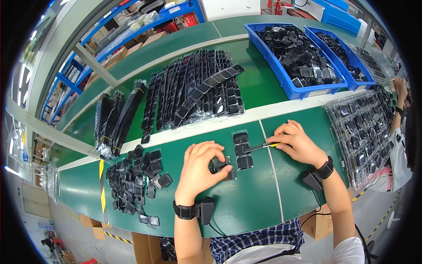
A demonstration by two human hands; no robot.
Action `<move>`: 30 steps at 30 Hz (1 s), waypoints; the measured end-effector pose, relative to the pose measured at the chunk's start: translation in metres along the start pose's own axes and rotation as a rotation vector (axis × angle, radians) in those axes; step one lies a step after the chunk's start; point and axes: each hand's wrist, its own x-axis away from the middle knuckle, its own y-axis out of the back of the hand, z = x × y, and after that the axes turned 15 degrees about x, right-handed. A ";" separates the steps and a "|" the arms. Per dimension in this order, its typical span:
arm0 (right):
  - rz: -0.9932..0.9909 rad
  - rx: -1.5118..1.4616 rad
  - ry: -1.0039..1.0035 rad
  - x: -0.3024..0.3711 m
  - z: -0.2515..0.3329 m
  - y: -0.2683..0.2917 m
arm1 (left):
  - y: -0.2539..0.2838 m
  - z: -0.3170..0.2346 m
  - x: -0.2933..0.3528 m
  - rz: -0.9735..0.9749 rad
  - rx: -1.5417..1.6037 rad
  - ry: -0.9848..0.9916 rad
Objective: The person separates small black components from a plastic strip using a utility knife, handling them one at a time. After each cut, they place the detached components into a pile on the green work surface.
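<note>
My left hand (203, 166) curves its thumb and fingers round a small black square piece in clear film (218, 164), partly hidden by the fingers. In my right hand (295, 143) is a pair of slim tweezers (260, 147) with a yellow part at the grip, pinched between thumb and fingers. Their tip reaches a short strip of black square pieces (243, 163) in clear film, lying flat on the green table between my hands. Whether the tip grips a piece I cannot make out. Each wrist wears a black strap with a small black device.
Loose black squares (132, 180) lie in a pile at left. Beyond the white ledge are bundled strips (127, 116), many laid-out strips (193, 90) and two blue bins (285, 86) of black pieces. Clear trays (362, 132) stand at right, near another person's hand (400, 90).
</note>
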 end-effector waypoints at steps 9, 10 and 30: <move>-0.009 0.092 0.067 -0.001 0.011 -0.008 | -0.033 -0.012 -0.007 0.139 -0.090 -0.053; -0.002 0.089 0.075 -0.001 0.012 -0.007 | -0.034 -0.013 -0.008 0.113 -0.099 -0.073; -0.019 0.051 0.096 -0.005 0.017 -0.021 | -0.056 0.007 -0.019 -0.081 0.048 -0.050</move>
